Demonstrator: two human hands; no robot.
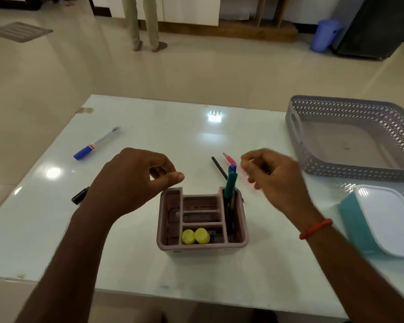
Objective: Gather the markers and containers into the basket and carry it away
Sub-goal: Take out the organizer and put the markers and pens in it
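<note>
Far left on the white table [149, 127], a blue-capped marker [96, 143] is seen lying flat, well apart from both hands. A black marker [79, 195] is half hidden behind the left wrist. The left hand [131, 180] is held above the pink organizer [202, 247], fingers curled loosely, nothing gripped. Green and blue markers [231, 180] are stood upright in its right compartment. The right hand [275, 178] is blurred, a pink pen [229, 158] seemingly pinched. The grey basket [350, 173] is parked far right, a teal lidded container [383, 220] near it.

home | tiled floor [196, 71] | doormat [19, 31] | blue bin [323, 34]
</note>
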